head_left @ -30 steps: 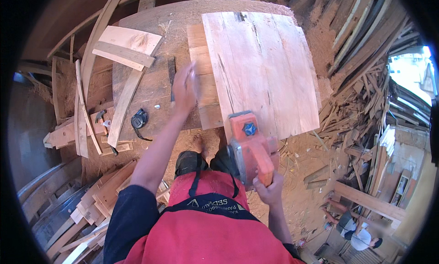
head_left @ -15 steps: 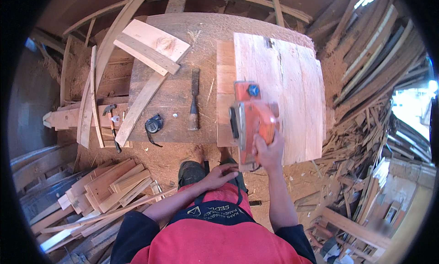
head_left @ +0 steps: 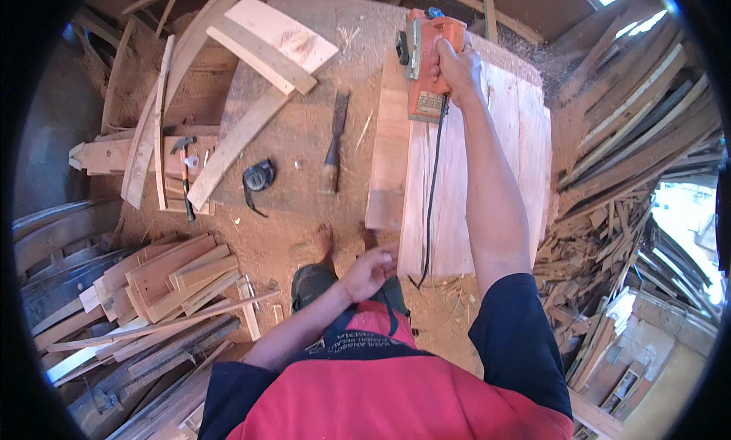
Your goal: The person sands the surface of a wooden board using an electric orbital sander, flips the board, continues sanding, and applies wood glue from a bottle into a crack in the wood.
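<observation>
Orange planer [head_left: 425,76] sits at the pale panel's [head_left: 451,204] far left end in our head view; our right hand [head_left: 460,68] wraps its handle, our left hand [head_left: 368,274] half-curls by the near corner, gripping or not, we can't tell.

On the left part of the table [head_left: 304,124], a pale, wide board [head_left: 285,35] and a narrow strip [head_left: 263,57] lie side by side over the upper end of a long plank [head_left: 237,150]. To their right rests 1 dark chisel [head_left: 335,144], with a small white piece [head_left: 298,165] and a black tape measure [head_left: 259,176] between it and the plank. Farther left, a hammer [head_left: 185,183] lies near a thin upright-looking stick [head_left: 161,128]. Cut boards [head_left: 167,276] are heaped at lower left on the sawdust-covered floor [head_left: 266,246]. Along the right, long planks [head_left: 640,112] lean above a scrap pile [head_left: 586,249].
</observation>
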The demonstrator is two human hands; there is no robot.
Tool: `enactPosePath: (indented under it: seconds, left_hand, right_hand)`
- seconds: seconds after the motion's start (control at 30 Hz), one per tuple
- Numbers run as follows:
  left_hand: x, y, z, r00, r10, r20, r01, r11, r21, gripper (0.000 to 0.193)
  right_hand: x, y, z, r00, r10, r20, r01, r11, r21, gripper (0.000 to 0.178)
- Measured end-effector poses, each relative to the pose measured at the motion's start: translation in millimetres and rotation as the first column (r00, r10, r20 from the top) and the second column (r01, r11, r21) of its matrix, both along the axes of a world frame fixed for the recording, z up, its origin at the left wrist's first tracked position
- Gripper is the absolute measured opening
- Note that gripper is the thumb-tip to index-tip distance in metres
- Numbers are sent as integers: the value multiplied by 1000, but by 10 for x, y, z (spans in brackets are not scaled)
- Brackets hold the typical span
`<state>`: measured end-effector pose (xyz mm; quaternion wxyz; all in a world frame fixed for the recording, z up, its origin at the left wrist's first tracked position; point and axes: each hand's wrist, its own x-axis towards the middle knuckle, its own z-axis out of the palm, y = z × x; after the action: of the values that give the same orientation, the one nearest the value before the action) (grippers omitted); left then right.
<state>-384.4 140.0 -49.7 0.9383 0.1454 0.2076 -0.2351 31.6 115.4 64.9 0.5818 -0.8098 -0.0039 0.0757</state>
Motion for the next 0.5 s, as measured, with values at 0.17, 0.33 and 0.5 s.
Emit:
enactPosePath:
  seconds: [0.17,0.33,0.5]
  left_hand:
    - [-59,43,-552,996,56,-73,-87,832,-548,62]
    - [9,39,-894,993,47,106,45,689,-724,62]
    - [151,125,-616,981,-167,-94,102,871,-481,63]
  right_hand:
    - [-1379,-374,184,993,51,-109,-49,998,25,25]
    - [-3554,-1108,436,980,47,-192,-48,999,3,39]
    - [-5155,-1699,357,926,-149,-347,136,989,-61,20]
